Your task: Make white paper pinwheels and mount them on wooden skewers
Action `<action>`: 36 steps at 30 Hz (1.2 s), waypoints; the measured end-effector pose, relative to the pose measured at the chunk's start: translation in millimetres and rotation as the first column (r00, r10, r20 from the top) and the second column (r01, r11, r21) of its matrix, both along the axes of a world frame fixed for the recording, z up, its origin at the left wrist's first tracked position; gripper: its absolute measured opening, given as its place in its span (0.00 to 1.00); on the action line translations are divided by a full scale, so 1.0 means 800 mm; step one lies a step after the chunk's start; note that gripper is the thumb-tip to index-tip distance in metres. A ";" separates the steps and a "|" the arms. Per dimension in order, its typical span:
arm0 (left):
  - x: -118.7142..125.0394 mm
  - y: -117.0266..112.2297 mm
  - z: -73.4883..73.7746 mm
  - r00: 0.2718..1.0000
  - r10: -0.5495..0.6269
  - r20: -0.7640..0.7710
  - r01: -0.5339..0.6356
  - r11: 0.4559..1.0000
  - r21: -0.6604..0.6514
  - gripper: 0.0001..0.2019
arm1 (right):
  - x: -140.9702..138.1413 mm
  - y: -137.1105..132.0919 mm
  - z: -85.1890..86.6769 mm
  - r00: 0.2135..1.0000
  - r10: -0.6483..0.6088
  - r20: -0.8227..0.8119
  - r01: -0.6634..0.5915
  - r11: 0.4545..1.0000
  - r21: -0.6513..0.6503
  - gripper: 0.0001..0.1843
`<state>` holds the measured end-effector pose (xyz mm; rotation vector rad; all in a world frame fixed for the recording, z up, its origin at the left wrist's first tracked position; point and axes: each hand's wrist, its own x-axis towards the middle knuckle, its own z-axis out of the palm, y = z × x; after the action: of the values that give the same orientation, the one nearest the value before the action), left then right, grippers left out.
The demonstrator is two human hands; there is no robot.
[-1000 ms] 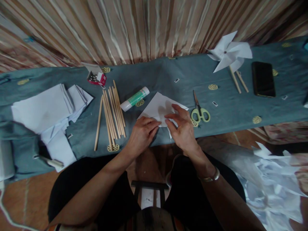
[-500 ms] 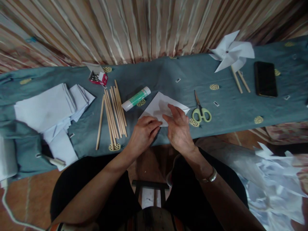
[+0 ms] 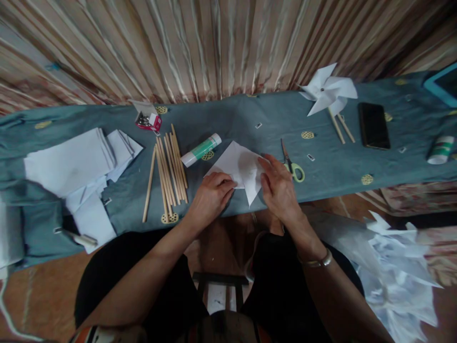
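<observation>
A sheet of white paper (image 3: 230, 162) lies folded near the table's front edge, in front of me. Its right side is turned over into a flap (image 3: 251, 183) whose point hangs down past the edge. My left hand (image 3: 211, 196) pinches the lower left part of the paper between thumb and fingers. At the fold on the right, my right hand (image 3: 280, 188) has its curled fingers and thumb on the paper's edge. Green-handled scissors (image 3: 294, 170) lie just beyond that hand, partly covered. A green and white glue stick (image 3: 202, 150) rests left of the paper.
Several wooden sticks (image 3: 171, 169), paper stacks (image 3: 69, 162) and an opened red box of metal pins (image 3: 148, 120) lie left. Right are a paper pinwheel (image 3: 330, 90), a phone (image 3: 374, 125), another glue stick (image 3: 442, 150) and a tablet (image 3: 444, 85). White paper pinwheels (image 3: 396, 281) sit below right.
The paper's right corner has been turned over and now points down toward me. My right hand has shifted right to the fold. My left hand stays in place; the view has swung slightly right.
</observation>
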<state>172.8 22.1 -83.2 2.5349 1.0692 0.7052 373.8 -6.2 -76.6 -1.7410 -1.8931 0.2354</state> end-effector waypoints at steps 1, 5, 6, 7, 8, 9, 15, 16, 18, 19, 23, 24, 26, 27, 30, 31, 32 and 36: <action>-0.003 0.003 0.002 1.000 -0.006 -0.023 0.006 1.000 0.000 0.09 | 0.004 -0.002 0.002 1.000 -0.011 0.019 0.011 1.000 -0.022 0.24; -0.021 0.016 0.010 0.995 0.032 -0.097 -0.031 0.999 0.016 0.11 | 0.007 -0.018 0.013 0.997 0.039 0.059 -0.034 0.995 -0.093 0.22; -0.026 0.018 0.012 0.994 0.049 -0.099 -0.046 0.999 0.027 0.12 | 0.006 -0.023 0.016 0.997 0.056 0.056 -0.051 0.994 -0.097 0.22; -0.030 0.018 0.014 0.994 0.059 -0.094 -0.055 0.998 0.041 0.12 | 0.005 -0.027 0.019 0.996 0.071 0.050 -0.065 0.993 -0.098 0.21; -0.032 0.017 0.015 0.994 0.065 -0.085 -0.060 0.997 0.055 0.12 | 0.004 -0.031 0.020 0.996 0.082 0.045 -0.077 0.992 -0.095 0.21; -0.034 0.014 0.017 0.995 0.066 -0.076 -0.061 0.996 0.068 0.12 | 0.003 -0.033 0.022 0.995 0.090 0.042 -0.086 0.992 -0.092 0.21; -0.016 -0.017 0.024 0.996 -0.036 -0.076 0.044 0.993 0.110 0.10 | 0.001 -0.034 0.021 0.993 0.101 0.055 -0.095 0.990 -0.106 0.19; -0.012 -0.020 0.024 0.994 -0.052 -0.095 0.063 0.992 0.114 0.10 | 0.000 -0.034 0.020 0.993 0.100 0.060 -0.094 0.990 -0.103 0.19; -0.007 -0.023 0.023 0.988 -0.066 -0.140 0.083 0.989 0.119 0.10 | 0.000 -0.033 0.020 0.992 0.103 0.073 -0.096 0.991 -0.099 0.19; -0.005 -0.022 0.023 0.985 -0.066 -0.160 0.086 0.989 0.122 0.10 | -0.001 -0.033 0.020 0.991 0.104 0.078 -0.097 0.990 -0.099 0.19; -0.001 -0.020 0.023 0.981 -0.065 -0.185 0.095 0.984 0.154 0.08 | 0.001 -0.033 0.020 0.993 0.093 0.078 -0.085 0.991 -0.102 0.18; -0.001 -0.020 0.023 0.981 -0.066 -0.181 0.097 0.982 0.165 0.08 | 0.003 -0.033 0.021 0.993 0.091 0.071 -0.083 0.991 -0.104 0.19; -0.001 -0.022 0.022 0.983 -0.068 -0.171 0.100 0.978 0.184 0.08 | 0.007 -0.033 0.023 0.994 0.098 0.047 -0.093 0.989 -0.111 0.20; -0.001 -0.023 0.022 0.984 -0.067 -0.166 0.099 0.976 0.193 0.08 | 0.010 -0.033 0.025 0.993 0.112 0.026 -0.109 0.987 -0.118 0.22; -0.005 -0.027 0.021 0.987 -0.069 -0.148 0.098 0.976 0.196 0.08 | 0.018 -0.033 0.030 0.983 0.169 -0.074 -0.178 0.972 -0.153 0.24; -0.007 -0.028 0.021 0.987 -0.072 -0.141 0.098 0.977 0.189 0.07 | 0.020 -0.033 0.032 0.976 0.181 -0.118 -0.199 0.966 -0.166 0.24; -0.009 -0.030 0.021 0.988 -0.077 -0.133 0.101 0.979 0.179 0.07 | 0.022 -0.032 0.033 0.968 0.189 -0.164 -0.217 0.960 -0.176 0.22; -0.015 -0.036 0.021 0.989 -0.116 -0.093 0.130 0.980 0.151 0.06 | 0.025 -0.031 0.035 0.922 0.177 -0.345 -0.255 0.947 -0.196 0.15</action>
<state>160.8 -6.5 -66.3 2.7595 0.9047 0.6792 393.7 -30.7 -48.4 -1.5175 -1.8663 0.8134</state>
